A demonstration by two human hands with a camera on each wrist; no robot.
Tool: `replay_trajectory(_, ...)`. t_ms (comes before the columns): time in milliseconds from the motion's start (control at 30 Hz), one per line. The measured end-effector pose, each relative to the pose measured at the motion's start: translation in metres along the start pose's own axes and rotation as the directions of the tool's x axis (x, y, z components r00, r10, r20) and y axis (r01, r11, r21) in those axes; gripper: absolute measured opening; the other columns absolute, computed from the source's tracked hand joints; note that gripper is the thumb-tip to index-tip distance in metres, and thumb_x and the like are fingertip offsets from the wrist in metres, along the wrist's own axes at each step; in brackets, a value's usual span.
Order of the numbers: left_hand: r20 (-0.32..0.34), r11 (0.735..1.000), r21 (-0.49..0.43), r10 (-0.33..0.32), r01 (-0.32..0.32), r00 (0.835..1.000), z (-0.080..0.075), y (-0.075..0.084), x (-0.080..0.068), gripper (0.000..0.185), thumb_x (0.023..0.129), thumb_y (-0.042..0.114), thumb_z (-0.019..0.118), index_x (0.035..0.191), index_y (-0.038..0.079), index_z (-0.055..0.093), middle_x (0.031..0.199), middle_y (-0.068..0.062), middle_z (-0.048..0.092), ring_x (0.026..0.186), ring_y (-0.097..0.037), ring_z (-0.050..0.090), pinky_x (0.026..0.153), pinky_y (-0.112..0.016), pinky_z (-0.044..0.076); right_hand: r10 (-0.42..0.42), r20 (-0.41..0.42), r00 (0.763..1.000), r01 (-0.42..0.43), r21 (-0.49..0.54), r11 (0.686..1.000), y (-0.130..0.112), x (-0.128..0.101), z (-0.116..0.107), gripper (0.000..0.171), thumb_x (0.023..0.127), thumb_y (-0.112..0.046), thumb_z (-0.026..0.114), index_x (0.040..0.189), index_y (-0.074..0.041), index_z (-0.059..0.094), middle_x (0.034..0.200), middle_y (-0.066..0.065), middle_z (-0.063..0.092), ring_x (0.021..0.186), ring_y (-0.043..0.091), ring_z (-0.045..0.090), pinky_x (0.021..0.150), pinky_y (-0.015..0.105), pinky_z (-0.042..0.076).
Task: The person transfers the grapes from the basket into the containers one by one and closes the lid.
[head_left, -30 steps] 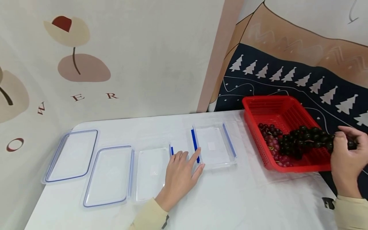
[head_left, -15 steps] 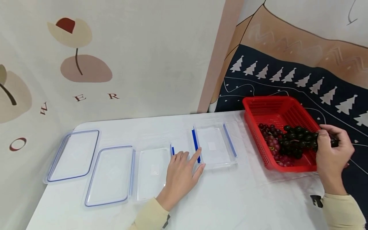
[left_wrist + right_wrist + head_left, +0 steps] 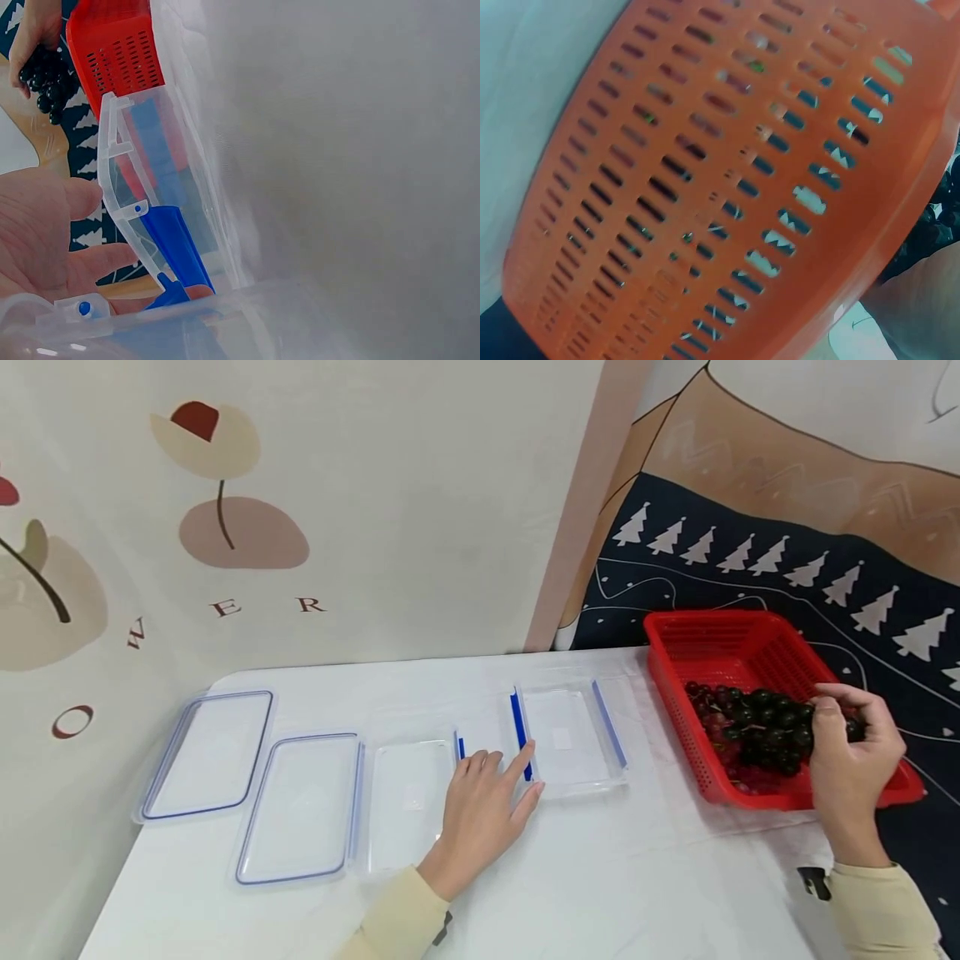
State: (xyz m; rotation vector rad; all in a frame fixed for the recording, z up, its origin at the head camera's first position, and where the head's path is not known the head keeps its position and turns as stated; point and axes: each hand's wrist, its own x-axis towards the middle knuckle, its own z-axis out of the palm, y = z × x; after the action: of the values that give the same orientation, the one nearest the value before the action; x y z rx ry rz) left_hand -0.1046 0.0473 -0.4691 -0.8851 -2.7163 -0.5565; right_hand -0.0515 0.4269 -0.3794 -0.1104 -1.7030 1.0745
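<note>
My right hand (image 3: 851,752) curled round the dark grape bunch (image 3: 772,727) in the red basket (image 3: 678,647) at the table's right edge, while my left hand (image 3: 483,806), fingers straight, steadied the clear container (image 3: 570,739) mid-table, keeping it from sliding.

Red perforated plastic basket (image 3: 720,647), glossy dark grapes (image 3: 772,727), clear smooth plastic container (image 3: 570,739) w/ blue clips.
</note>
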Motion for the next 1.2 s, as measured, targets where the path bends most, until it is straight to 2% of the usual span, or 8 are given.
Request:
replay_trajectory(400,-0.008,1.0,-0.006,-0.005,0.005,1.0,-0.001,0.001,0.0,0.057,0.11,0.05,0.063,0.158,0.019,0.062,0.128,-0.02,0.074,0.12,-0.037,0.065,0.105,-0.053,0.049,-0.011,0.053,0.999,0.006,0.081,0.997,-0.008,-0.007,0.024,0.031,0.099,-0.004,0.062,0.11,0.023,0.07,0.094,-0.001,0.074,0.083,0.008,0.06,0.073,0.019,0.041)
replay_trajectory(533,0.005,1.0,-0.003,-0.01,0.01,1.0,-0.001,0.002,0.001,0.058,0.11,0.05,0.061,0.159,0.02,0.06,0.128,-0.019,0.074,0.12,-0.036,0.065,0.105,-0.052,0.049,-0.008,0.085,0.996,0.002,0.073,0.997,-0.009,-0.009,0.03,0.031,0.1,-0.005,0.061,0.111,0.022,0.07,0.095,-0.002,0.074,0.082,0.009,0.058,0.071,0.019,0.04)
replay_trajectory(767,0.018,1.0,0.014,-0.016,0.016,1.0,-0.001,0.001,0.0,0.058,0.111,0.052,0.06,0.16,0.021,0.059,0.128,-0.018,0.074,0.119,-0.034,0.065,0.105,-0.051,0.049,-0.008,0.167,0.986,-0.002,0.06,0.998,0.002,-0.011,0.035,0.029,0.102,-0.004,0.06,0.115,0.021,0.07,0.098,-0.002,0.073,0.084,0.01,0.057,0.072,0.02,0.041)
replay_trajectory(867,0.018,1.0,0.016,-0.012,0.011,1.0,-0.001,0.002,0.001,0.058,0.111,0.052,0.059,0.16,0.021,0.059,0.128,-0.018,0.074,0.119,-0.034,0.065,0.105,-0.051,0.049,-0.011,0.196,0.98,-0.005,0.077,0.997,-0.005,-0.012,0.041,0.029,0.102,-0.003,0.06,0.115,0.021,0.069,0.097,-0.001,0.073,0.085,0.01,0.059,0.073,0.02,0.042)
replay_trajectory(1033,0.013,1.0,0.016,-0.009,0.009,1.0,-0.001,0.002,0.001,0.058,0.111,0.052,0.059,0.159,0.021,0.06,0.127,-0.018,0.075,0.118,-0.034,0.065,0.104,-0.051,0.049,0.026,0.227,0.973,-0.043,0.068,0.997,-0.014,-0.017,0.053,0.027,0.103,-0.002,0.061,0.116,0.021,0.069,0.097,0.001,0.073,0.083,0.01,0.058,0.071,0.019,0.043)
replay_trajectory(1200,0.009,1.0,0.016,-0.011,0.011,1.0,-0.002,0.0,0.0,0.057,0.111,0.051,0.059,0.159,0.021,0.061,0.126,-0.018,0.075,0.118,-0.035,0.065,0.103,-0.051,0.049,0.053,0.277,0.959,-0.064,0.034,0.997,-0.006,-0.023,0.059,0.025,0.104,-0.002,0.062,0.118,0.018,0.071,0.099,0.002,0.072,0.083,0.011,0.057,0.068,0.019,0.042)
